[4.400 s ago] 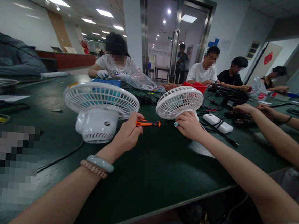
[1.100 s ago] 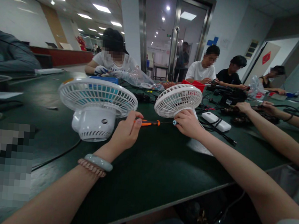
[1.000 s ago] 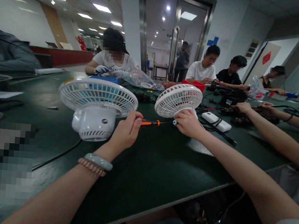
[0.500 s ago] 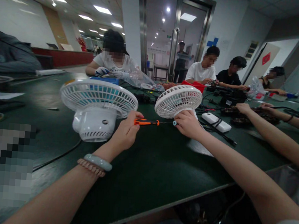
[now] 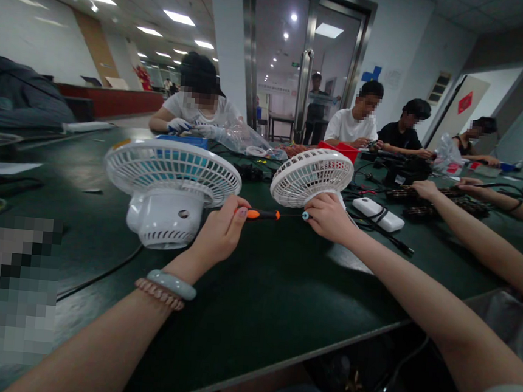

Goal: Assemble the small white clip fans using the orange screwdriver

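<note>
My left hand (image 5: 222,226) is closed around the orange and black handle of a screwdriver (image 5: 263,214), its fingers covering the handle's rear end. The thin shaft points right, toward a small light-blue round piece (image 5: 305,216) beside the fingers of my right hand. I cannot tell whether the tip touches it. My right hand (image 5: 330,217) is closed on the lower part of a smaller white fan (image 5: 313,176), whose grille faces up and away. Most of the part under my fingers is hidden. A larger white fan (image 5: 166,212) stands left of my left hand, its grille uppermost.
On the green table (image 5: 251,317) a white power bank-like block (image 5: 378,214) with a black cable lies to the right. A red bin (image 5: 341,149) and a blue bin (image 5: 181,141) stand farther back. Another person's arm (image 5: 469,229) reaches in from the right. Several people sit across.
The fingers of my left hand have shifted on the screwdriver, and more of its orange handle is covered. My right hand and both fans stay in place.
</note>
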`<state>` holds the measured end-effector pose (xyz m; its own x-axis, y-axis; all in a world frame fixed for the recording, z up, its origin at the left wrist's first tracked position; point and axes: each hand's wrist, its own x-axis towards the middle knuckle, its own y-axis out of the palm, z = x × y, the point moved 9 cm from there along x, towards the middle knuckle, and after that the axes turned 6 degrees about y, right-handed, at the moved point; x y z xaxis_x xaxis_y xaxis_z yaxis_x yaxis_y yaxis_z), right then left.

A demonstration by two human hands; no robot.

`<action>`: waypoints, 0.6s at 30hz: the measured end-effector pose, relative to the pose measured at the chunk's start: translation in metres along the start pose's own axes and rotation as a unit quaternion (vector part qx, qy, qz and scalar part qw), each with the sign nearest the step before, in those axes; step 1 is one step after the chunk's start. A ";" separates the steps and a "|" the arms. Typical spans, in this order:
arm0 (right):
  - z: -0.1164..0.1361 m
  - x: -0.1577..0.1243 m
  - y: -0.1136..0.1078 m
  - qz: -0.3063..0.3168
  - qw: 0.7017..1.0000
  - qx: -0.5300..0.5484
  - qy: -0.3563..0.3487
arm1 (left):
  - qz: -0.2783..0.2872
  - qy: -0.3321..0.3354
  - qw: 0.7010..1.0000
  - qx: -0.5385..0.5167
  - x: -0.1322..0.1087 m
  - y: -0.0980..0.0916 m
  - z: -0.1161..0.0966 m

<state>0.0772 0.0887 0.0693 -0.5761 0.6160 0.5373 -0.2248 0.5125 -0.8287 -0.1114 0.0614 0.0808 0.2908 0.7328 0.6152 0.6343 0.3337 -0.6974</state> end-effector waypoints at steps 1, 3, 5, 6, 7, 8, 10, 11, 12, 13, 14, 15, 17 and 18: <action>0.000 0.000 0.000 -0.001 1.000 0.000 -0.001 | 0.000 -0.002 1.000 0.001 0.000 0.000 0.001; 0.000 0.000 0.000 -0.003 1.000 -0.001 -0.001 | 0.000 -0.005 1.000 0.000 0.001 0.001 0.003; 0.000 0.000 0.000 -0.005 1.000 -0.001 -0.001 | 0.001 -0.007 1.000 -0.004 0.001 0.001 0.003; 0.000 0.000 0.001 -0.005 1.000 0.000 -0.001 | 0.003 -0.007 1.000 -0.007 0.001 0.001 0.003; -0.001 0.000 0.001 -0.005 1.000 0.003 0.000 | 0.006 -0.007 1.000 -0.010 0.001 0.002 0.003; -0.001 0.000 0.001 -0.004 1.000 0.005 0.000 | 0.008 -0.005 1.000 -0.012 0.001 0.002 0.002; -0.001 0.000 0.001 -0.003 1.000 0.010 0.000 | 0.009 -0.003 1.000 -0.014 0.000 0.003 0.002; -0.001 0.000 0.001 -0.002 1.000 0.011 0.000 | 0.007 -0.001 1.000 -0.014 0.000 0.003 0.002; -0.001 -0.001 0.001 -0.002 1.000 0.011 0.001 | 0.004 0.000 1.000 -0.015 0.000 0.003 0.003; -0.001 -0.001 0.000 -0.002 1.000 0.010 0.001 | 0.003 0.002 1.000 -0.016 0.000 0.004 0.003; -0.001 -0.001 0.000 -0.002 1.000 0.009 0.002 | 0.002 0.003 1.000 -0.018 0.000 0.004 0.003; 0.000 -0.001 0.000 -0.002 1.000 0.007 0.003 | 0.001 0.004 1.000 -0.020 0.000 0.004 0.003; 0.000 -0.001 -0.001 -0.004 1.000 0.003 0.006 | 0.000 0.005 1.000 -0.023 -0.001 0.005 0.003; 0.000 0.000 -0.002 -0.005 1.000 0.002 0.008 | -0.001 0.004 1.000 -0.024 -0.001 0.005 0.003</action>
<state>0.0777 0.0872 0.0706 -0.5607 0.6213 0.5474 -0.2332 0.5158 -0.8243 -0.1110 0.0645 0.0758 0.2955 0.7268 0.6201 0.6685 0.3064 -0.6776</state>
